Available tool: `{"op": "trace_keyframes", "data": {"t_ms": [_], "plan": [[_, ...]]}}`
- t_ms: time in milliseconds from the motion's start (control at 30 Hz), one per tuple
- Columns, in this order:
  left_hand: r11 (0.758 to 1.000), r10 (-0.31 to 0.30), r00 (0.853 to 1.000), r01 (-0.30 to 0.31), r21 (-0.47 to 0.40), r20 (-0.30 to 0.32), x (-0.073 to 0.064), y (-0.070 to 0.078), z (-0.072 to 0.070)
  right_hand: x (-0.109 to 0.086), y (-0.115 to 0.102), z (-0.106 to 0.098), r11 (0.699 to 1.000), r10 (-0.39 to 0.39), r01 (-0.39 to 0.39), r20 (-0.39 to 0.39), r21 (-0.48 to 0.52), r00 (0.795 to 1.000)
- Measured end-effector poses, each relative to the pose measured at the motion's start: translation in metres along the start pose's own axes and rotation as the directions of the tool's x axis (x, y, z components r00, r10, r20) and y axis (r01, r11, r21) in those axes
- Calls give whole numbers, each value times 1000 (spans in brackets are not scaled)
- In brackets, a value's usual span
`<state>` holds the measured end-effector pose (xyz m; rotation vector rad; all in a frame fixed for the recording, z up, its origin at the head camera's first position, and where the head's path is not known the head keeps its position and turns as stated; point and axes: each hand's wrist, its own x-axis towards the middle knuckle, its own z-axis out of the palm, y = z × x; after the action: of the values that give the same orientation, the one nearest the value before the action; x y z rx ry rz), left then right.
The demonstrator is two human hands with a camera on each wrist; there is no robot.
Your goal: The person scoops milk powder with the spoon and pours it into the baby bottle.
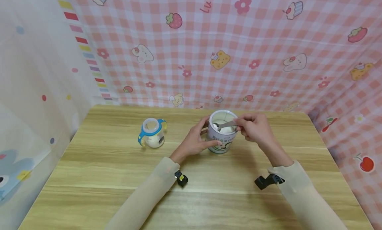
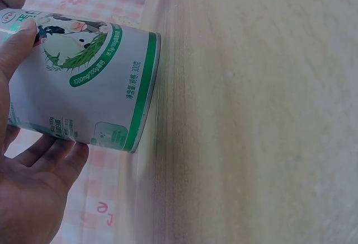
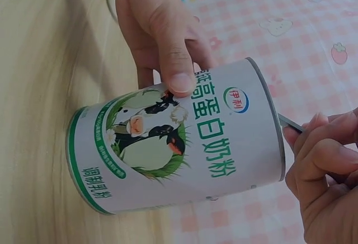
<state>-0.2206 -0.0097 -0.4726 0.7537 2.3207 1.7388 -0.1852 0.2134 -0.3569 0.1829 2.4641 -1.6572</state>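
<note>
An open white milk powder can (image 1: 214,135) with a green-banded, cow-printed label (image 3: 151,126) stands upright on the table. My left hand (image 1: 195,139) grips its side, thumb across the front and fingers round the far side. Over the can's mouth, my right hand (image 1: 253,127) pinches the handle of a metal spoon (image 1: 228,124). White powder lies in the spoon's bowl, just inside the rim. Only a short piece of the handle shows in the right wrist view; the can hides the rest. Pale powder is visible inside the can.
Left of the can stands a baby bottle (image 1: 156,140) with blue-and-yellow handles and a translucent cap. The wooden table (image 1: 209,203) ends at the back against a pink checked curtain (image 1: 194,40). A white curtain (image 1: 35,74) hangs along the left side.
</note>
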Motion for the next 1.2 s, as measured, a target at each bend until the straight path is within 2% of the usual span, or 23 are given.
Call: {"op": "trace_keyframes", "data": {"t_ms": [233,767,1000,1200], "plan": [[1000,-1,1000,1,4,-3,0,0,0,-1,7,-4,998,20,-20,4,58,1000],[1000,-4,1000,4,-12,-1,0,-1,1,1,21,-8,987,-30,32,-18,156,999],[1000,-4,1000,4,-13,-1,0,-1,1,4,26,-8,969,-41,50,-43,244,998],[1000,-11,1000,11,-16,0,0,-1,1,4,29,-10,937,-32,39,-27,346,999]]}}
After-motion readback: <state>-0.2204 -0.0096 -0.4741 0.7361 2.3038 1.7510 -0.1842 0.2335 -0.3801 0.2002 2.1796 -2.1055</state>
